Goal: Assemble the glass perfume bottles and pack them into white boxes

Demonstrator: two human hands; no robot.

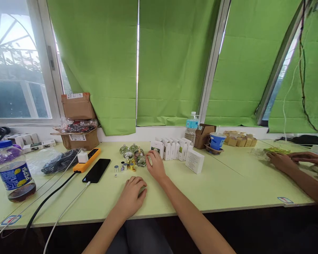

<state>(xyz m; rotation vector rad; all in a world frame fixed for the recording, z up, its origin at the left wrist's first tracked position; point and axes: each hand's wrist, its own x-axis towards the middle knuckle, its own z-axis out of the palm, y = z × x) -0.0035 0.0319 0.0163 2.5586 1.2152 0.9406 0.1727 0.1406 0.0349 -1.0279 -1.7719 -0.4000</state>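
My left hand (pixel 132 195) rests on the pale green table with its fingers curled; whether anything is under them is hidden. Farther forward, my right hand (pixel 155 165) reaches to the right side of a group of glass bottles (pixel 128 154), its fingertips beside the nearest dark-tinted bottle (pixel 141 160). What its fingers touch is unclear. Small silver and gold caps (pixel 125 166) stand in front of the bottles. Behind my right hand is a row of upright white boxes (pixel 172 149). A separate white box (pixel 194 161) stands at their right end.
A black phone (pixel 96 170), an orange power strip (pixel 87 160) and a Pepsi bottle (pixel 14 171) are at left, with cables crossing the table edge. A cardboard box (pixel 80 138), water bottle (pixel 191 128) and blue cup (pixel 216 140) stand behind. Another person's hands (pixel 283 162) are at far right.
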